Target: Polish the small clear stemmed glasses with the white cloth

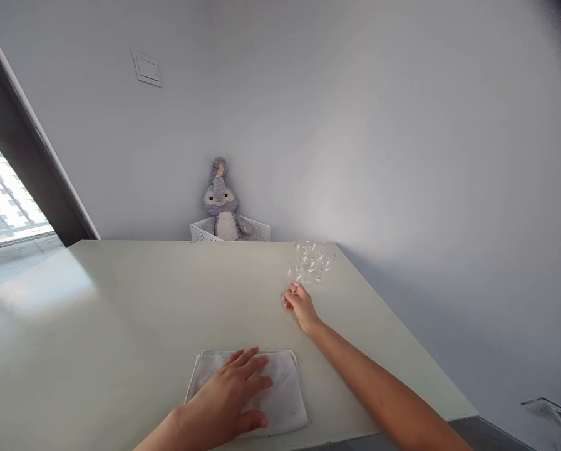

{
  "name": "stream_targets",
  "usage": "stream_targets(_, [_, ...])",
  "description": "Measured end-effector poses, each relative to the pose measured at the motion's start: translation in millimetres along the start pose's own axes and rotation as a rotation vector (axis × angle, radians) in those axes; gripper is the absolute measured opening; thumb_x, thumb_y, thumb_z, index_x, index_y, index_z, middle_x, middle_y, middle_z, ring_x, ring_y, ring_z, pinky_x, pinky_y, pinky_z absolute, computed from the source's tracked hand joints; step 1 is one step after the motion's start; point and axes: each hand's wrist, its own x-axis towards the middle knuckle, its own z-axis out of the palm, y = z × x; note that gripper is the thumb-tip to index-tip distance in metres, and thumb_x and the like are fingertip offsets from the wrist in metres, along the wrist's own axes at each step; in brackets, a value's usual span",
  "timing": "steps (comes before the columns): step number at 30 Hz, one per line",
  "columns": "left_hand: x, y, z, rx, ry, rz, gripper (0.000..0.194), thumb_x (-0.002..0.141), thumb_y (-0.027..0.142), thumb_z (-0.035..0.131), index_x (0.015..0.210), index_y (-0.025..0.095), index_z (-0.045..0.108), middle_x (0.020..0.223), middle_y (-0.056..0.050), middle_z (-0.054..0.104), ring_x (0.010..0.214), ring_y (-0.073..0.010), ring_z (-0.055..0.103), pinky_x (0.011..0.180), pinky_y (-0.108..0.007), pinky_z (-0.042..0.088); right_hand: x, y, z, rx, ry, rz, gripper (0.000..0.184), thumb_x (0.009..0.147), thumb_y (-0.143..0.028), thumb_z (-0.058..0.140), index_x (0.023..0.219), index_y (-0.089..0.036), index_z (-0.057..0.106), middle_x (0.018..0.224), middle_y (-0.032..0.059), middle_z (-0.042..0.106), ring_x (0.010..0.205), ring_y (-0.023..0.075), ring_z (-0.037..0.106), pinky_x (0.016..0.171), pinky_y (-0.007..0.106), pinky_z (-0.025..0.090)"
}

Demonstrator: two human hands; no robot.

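see a bright window at the far left, beside a slanting dark frame, then a white switch plate up on the pale wall. farther along, past the far edge of the pale tabletop, find a grey plush toy sitting upright in a white perforated basket. near the front edge, have the left hand laid palm down over a white cloth, with fingers spread apart and thumb out to the side, leaving the right part of the cloth in view. to the right and farther off, stretch the right hand across the tabletop with fingers bent inward toward the thumb. make out a faint glassy shape at the fingertips, but cannot tell whether pinched or merely touched. just beyond, see clear stemmed glasses standing close together near the far right corner, overlapping too much to count.
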Motion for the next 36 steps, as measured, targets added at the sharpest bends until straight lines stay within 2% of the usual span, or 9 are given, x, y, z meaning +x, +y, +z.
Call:
stream_targets(3, [12.4,-4.2,-3.8,-0.127,0.179,-0.137,0.031,0.080,0.037,0.050,0.110,0.031,0.056,0.125,-0.003,0.051,0.119,-0.0246,0.042,0.096,-0.044,0.037,-3.6,1.9,15.6,0.017,-0.067,0.014,0.050,0.058,-0.021,0.051,0.109,-0.019,0.049,0.115,0.0091,0.050,0.071,0.0137,0.061,0.059,0.026,0.050])
stream_targets(8, [27.3,-36.6,-11.5,-0.693,0.575,-0.613,0.031,0.079,0.037,0.050,0.105,0.021,0.055,0.102,-0.008,0.061,0.091,-0.0193,0.059,0.080,-0.035,0.048,6.1,2.3,-6.4,0.029,0.211,-0.022,0.043,0.059,-0.022,0.047,0.102,-0.020,0.049,0.116,0.0077,0.048,0.065,0.0110,0.060,0.059,0.025,0.049])
stream_targets(10, [35.8,-52.3,-14.9,-0.954,0.697,-0.687,0.036,0.075,0.036,0.055,0.106,0.020,0.052,0.113,-0.010,0.056,0.087,-0.0180,0.060,0.077,-0.032,0.048,16.0,-0.3,-19.6,0.039,0.256,-0.021,0.047,0.059,-0.022,0.048,0.106,-0.022,0.046,0.121,0.0068,0.044,0.069,0.0110,0.060,0.061,0.024,0.049])
stream_targets(12, [49.7,-66.3,-16.7,-1.134,0.740,-0.711,0.047,0.070,0.033,0.060,0.113,0.020,0.047,0.128,-0.014,0.043,0.082,-0.0157,0.061,0.072,-0.030,0.049,27.4,-3.3,-26.9,0.053,0.273,-0.011,0.051,0.058,-0.023,0.050,0.109,-0.024,0.043,0.124,0.0061,0.041,0.072,0.0114,0.060,0.061,0.024,0.049])
stream_targets(14, [68.2,-77.9,-15.6,-1.143,0.700,-0.752,0.061,0.067,0.031,0.064,0.122,0.022,0.039,0.132,-0.016,0.038,0.072,-0.0116,0.060,0.064,-0.027,0.048,38.7,-5.4,-27.1,0.066,0.271,0.003,0.050,0.057,-0.024,0.051,0.106,-0.024,0.044,0.123,0.0054,0.042,0.073,0.0114,0.060,0.059,0.023,0.050])
stream_targets(18, [103.8,-94.5,-6.7,-0.956,0.618,-0.787,0.060,0.066,0.029,0.062,0.121,0.022,0.040,0.112,-0.010,0.055,0.055,-0.0058,0.051,0.051,-0.021,0.040,53.0,-4.1,-12.6,0.080,0.250,0.027,0.040,0.054,-0.023,0.051,0.094,-0.022,0.047,0.109,0.0040,0.050,0.072,0.0107,0.058,0.055,0.020,0.048])
stream_targets(22, [113.6,-107.2,1.1,-0.869,0.659,-0.800,0.038,0.064,0.025,0.060,0.102,0.018,0.055,0.083,-0.004,0.060,0.054,-0.0069,0.047,0.049,-0.019,0.035,51.9,0.7,10.5,0.057,0.193,0.042,0.037,0.053,-0.022,0.051,0.090,-0.020,0.049,0.101,0.0034,0.053,0.069,0.0095,0.057,0.054,0.019,0.046])
stream_targets(27, [90.4,-128.8,-1.7,-0.768,0.796,-0.884,0.027,0.064,0.026,0.056,0.090,0.017,0.058,0.074,-0.002,0.058,0.057,-0.0096,0.049,0.050,-0.020,0.034,45.2,3.9,51.2,0.008,0.048,0.057,0.039,0.055,-0.021,0.051,0.094,-0.019,0.051,0.107,0.0057,0.053,0.069,0.0091,0.056,0.054,0.018,0.044])
stream_targets(36, [37.7,-166.2,-16.1,-0.545,1.102,-1.072,0.028,0.067,0.029,0.051,0.094,0.021,0.057,0.080,-0.001,0.058,0.060,-0.0117,0.049,0.055,-0.023,0.035,41.4,6.5,171.8,-0.043,-0.234,0.086,0.046,0.057,-0.013,0.053,0.102,-0.019,0.052,0.102,0.0035,0.055,0.061,0.0072,0.054,0.051,0.017,0.042])
